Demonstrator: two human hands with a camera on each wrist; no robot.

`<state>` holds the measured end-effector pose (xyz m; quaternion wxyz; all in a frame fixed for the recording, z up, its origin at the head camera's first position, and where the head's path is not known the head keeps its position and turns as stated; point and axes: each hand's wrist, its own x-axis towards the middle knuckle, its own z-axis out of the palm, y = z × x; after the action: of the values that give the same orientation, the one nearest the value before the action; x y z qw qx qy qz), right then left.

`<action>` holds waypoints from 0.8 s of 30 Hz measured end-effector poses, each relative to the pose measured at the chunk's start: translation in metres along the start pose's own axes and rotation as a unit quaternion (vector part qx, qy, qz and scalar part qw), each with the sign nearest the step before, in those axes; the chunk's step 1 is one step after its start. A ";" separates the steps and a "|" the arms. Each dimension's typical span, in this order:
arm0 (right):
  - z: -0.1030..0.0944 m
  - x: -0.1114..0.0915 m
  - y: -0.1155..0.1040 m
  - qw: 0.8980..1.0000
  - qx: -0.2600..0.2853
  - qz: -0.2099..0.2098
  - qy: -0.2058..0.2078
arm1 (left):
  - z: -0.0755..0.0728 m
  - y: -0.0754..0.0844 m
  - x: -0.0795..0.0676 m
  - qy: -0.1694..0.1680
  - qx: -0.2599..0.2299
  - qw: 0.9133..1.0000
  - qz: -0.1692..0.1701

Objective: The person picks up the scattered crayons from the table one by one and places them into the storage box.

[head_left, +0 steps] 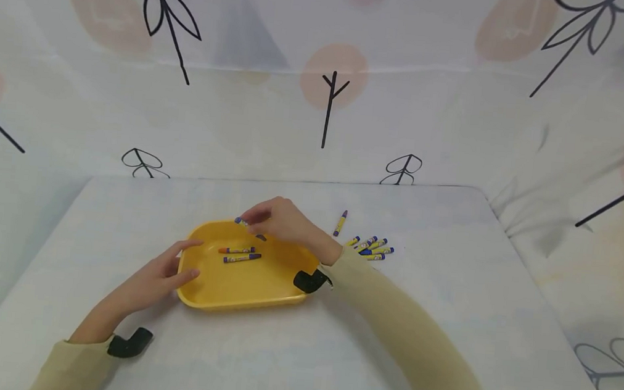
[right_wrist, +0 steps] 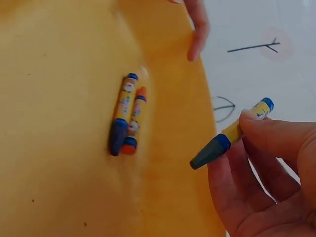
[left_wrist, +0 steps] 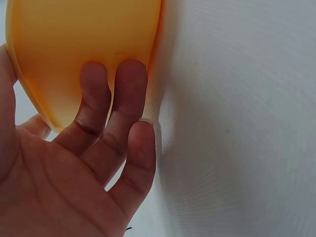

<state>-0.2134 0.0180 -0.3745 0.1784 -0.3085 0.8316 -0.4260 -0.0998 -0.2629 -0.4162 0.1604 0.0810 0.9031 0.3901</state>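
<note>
My right hand (head_left: 283, 220) is over the far side of a yellow tray (head_left: 248, 291). Between thumb and fingers it pinches a dark green crayon (right_wrist: 216, 149) in a yellow and blue wrapper, tip pointing down toward the tray. Inside lie two crayons side by side: an orange crayon (right_wrist: 138, 116) and a dark blue or purple crayon (right_wrist: 122, 116). My left hand (head_left: 159, 274) holds the tray's left end. Its thumb and index finger reach over the rim, while the other fingers (left_wrist: 131, 89) bend against the outer wall in the left wrist view.
Right of the tray, several crayons (head_left: 376, 250) lie in a loose pile on the white tabletop (head_left: 441, 311). A purple crayon (head_left: 340, 223) lies apart, just beyond that pile. Behind the table hangs a patterned cloth (head_left: 251, 121).
</note>
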 end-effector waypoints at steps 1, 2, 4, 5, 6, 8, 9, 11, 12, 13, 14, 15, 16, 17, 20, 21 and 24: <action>0.003 0.002 0.000 1.000 -0.008 -0.001 -0.011 | 0.000 0.000 0.000 0.001 0.001 1.000 -0.001; 0.005 0.003 -0.001 1.000 -0.017 -0.002 -0.022 | 0.000 0.000 0.000 0.002 0.003 1.000 -0.001; 0.009 0.005 -0.001 0.998 -0.033 -0.008 -0.046 | 0.000 0.000 -0.001 0.003 0.006 1.000 -0.001; 0.011 0.005 -0.001 0.997 -0.041 -0.011 -0.059 | 0.000 0.000 -0.001 0.004 0.008 1.000 -0.001; 0.012 0.006 0.000 0.996 -0.043 -0.013 -0.072 | 0.000 0.000 -0.001 0.003 0.008 1.000 0.000; 0.015 0.009 0.002 0.994 -0.046 -0.016 -0.096 | 0.000 0.000 -0.002 0.003 0.008 1.000 0.002; 0.016 0.010 0.004 0.993 -0.046 -0.017 -0.107 | 0.000 0.000 -0.002 0.003 0.009 1.000 0.001; 0.019 0.013 0.008 0.991 -0.042 -0.018 -0.125 | -0.001 0.001 -0.001 0.003 0.011 1.000 0.002; 0.020 0.014 0.010 0.990 -0.037 -0.018 -0.132 | -0.001 0.000 -0.001 0.003 0.011 1.000 0.003; 0.022 0.015 0.012 0.990 -0.038 -0.017 -0.137 | -0.001 0.000 -0.001 0.003 0.012 1.000 0.002; 0.023 0.016 0.014 0.989 -0.035 -0.016 -0.140 | -0.001 0.000 -0.001 0.003 0.011 1.000 0.003; 0.024 0.016 0.016 0.989 -0.034 -0.016 -0.140 | -0.001 -0.001 -0.001 0.003 0.012 1.000 0.002; 0.025 0.017 0.017 0.990 -0.032 -0.016 -0.140 | 0.000 -0.001 -0.001 0.002 0.011 1.000 0.003; 0.026 0.017 0.019 0.990 -0.032 -0.016 -0.139 | 0.000 -0.001 0.000 0.002 0.010 1.000 0.003; 0.027 0.017 0.020 0.990 -0.033 -0.016 -0.133 | 0.000 -0.001 0.000 0.002 0.007 1.000 0.006; 0.027 0.017 0.020 0.991 -0.033 -0.017 -0.131 | -0.001 -0.001 0.000 0.002 0.007 1.000 0.007; 0.028 0.017 0.019 0.991 -0.038 -0.019 -0.131 | -0.001 0.001 -0.001 0.001 0.004 1.000 0.008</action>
<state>-0.2174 -0.0013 -0.4070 0.2656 -0.3839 0.8105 -0.3539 -0.0995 -0.2635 -0.4149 0.1558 0.0882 0.9041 0.3880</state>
